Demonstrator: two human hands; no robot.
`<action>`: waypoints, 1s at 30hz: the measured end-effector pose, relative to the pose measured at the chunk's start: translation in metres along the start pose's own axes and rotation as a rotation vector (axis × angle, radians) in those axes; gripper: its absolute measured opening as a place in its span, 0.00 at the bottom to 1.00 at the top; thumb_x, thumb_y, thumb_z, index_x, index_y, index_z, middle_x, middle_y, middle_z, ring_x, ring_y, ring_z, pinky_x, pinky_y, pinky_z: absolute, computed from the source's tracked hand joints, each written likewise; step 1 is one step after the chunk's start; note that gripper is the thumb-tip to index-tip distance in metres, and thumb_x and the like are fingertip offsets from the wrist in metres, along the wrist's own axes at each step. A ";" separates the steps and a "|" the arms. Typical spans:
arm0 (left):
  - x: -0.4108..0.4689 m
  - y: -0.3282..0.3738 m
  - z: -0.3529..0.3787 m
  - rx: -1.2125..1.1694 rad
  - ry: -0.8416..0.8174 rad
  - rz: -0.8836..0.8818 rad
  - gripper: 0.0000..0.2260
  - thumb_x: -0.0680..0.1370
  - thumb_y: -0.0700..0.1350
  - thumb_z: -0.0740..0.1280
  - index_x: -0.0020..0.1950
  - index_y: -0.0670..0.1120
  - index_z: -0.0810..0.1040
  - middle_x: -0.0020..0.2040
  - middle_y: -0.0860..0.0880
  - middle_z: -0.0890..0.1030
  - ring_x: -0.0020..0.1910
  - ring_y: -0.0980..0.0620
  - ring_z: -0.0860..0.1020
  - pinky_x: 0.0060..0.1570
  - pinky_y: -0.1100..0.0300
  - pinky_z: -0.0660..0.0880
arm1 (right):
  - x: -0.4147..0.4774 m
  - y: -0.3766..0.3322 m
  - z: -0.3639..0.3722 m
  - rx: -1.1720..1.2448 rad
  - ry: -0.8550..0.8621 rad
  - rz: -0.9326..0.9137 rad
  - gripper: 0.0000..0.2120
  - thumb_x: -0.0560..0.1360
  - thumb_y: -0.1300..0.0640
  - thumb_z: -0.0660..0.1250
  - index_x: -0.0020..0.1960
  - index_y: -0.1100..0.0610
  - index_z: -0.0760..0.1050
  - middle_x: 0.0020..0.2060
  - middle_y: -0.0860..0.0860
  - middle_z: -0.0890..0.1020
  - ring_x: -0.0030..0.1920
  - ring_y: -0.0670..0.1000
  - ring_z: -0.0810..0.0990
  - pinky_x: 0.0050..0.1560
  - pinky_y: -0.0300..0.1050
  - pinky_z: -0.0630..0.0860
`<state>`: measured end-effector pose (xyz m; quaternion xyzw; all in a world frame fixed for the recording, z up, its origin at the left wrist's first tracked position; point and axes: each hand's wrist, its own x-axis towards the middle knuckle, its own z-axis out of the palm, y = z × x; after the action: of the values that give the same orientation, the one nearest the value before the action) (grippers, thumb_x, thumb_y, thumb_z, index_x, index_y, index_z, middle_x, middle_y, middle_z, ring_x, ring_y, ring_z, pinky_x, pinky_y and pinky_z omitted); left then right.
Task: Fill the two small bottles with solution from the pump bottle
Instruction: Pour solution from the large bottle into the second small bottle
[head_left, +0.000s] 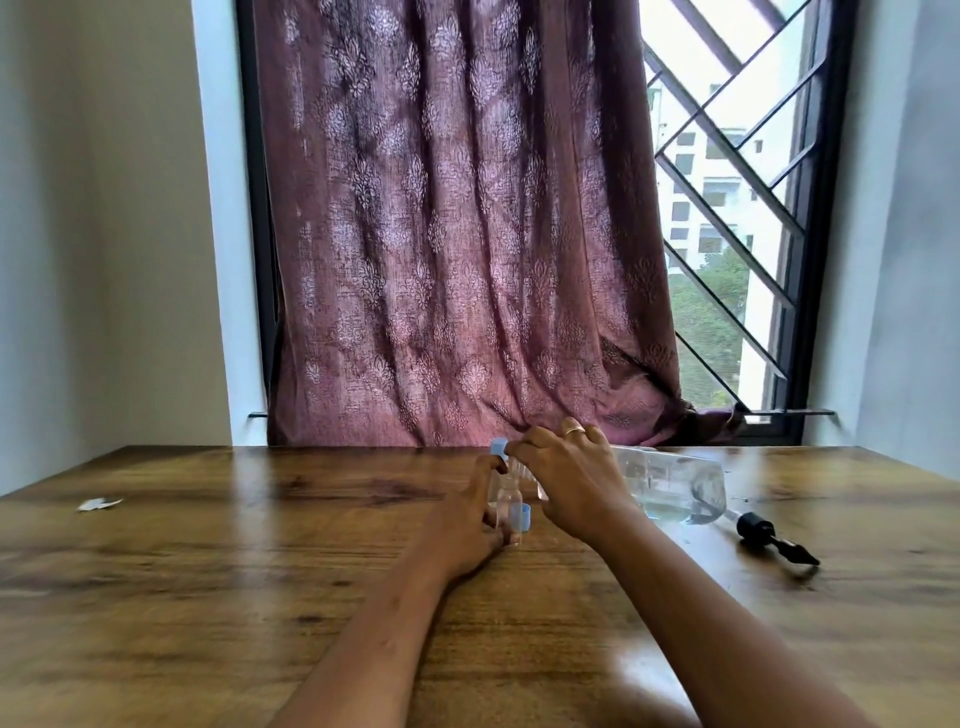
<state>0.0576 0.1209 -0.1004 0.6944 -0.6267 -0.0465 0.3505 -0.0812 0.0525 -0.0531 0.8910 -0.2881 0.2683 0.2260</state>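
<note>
Fingers of the left hand grip a small bottle on the table, the right hand pinches a blue cap at its 12 o'clock, and the pump bottle lies at 3 o'clock; steady the bottle upright and turn the cap squarely.

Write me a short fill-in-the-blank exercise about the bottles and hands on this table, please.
1. The right hand pinches a ___ cap.
2. The small bottle is gripped by the ___ hand.
3. The black pump head lies on the table to the ___ of the pump bottle.
Missing words: blue; left; right.
</note>
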 end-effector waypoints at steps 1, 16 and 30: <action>0.000 0.000 0.000 -0.001 -0.003 0.001 0.33 0.73 0.43 0.71 0.69 0.57 0.55 0.45 0.47 0.83 0.40 0.48 0.81 0.47 0.50 0.79 | 0.000 0.000 -0.001 0.000 0.000 -0.002 0.26 0.71 0.63 0.66 0.66 0.45 0.68 0.60 0.44 0.75 0.61 0.56 0.71 0.59 0.51 0.68; 0.002 -0.004 0.002 0.023 0.008 0.026 0.34 0.73 0.43 0.70 0.72 0.57 0.54 0.47 0.46 0.82 0.44 0.48 0.80 0.49 0.51 0.78 | -0.001 -0.002 -0.001 -0.037 0.042 -0.038 0.24 0.68 0.64 0.69 0.60 0.46 0.74 0.55 0.44 0.79 0.56 0.57 0.75 0.55 0.50 0.71; 0.006 -0.010 0.005 -0.005 0.004 0.026 0.35 0.72 0.44 0.71 0.71 0.57 0.53 0.47 0.47 0.83 0.42 0.49 0.81 0.48 0.51 0.79 | 0.000 -0.002 -0.001 -0.064 0.060 -0.048 0.24 0.66 0.65 0.70 0.58 0.46 0.75 0.53 0.44 0.80 0.54 0.57 0.77 0.54 0.50 0.71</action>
<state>0.0642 0.1131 -0.1074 0.6855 -0.6348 -0.0422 0.3540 -0.0804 0.0550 -0.0532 0.8816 -0.2682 0.2798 0.2695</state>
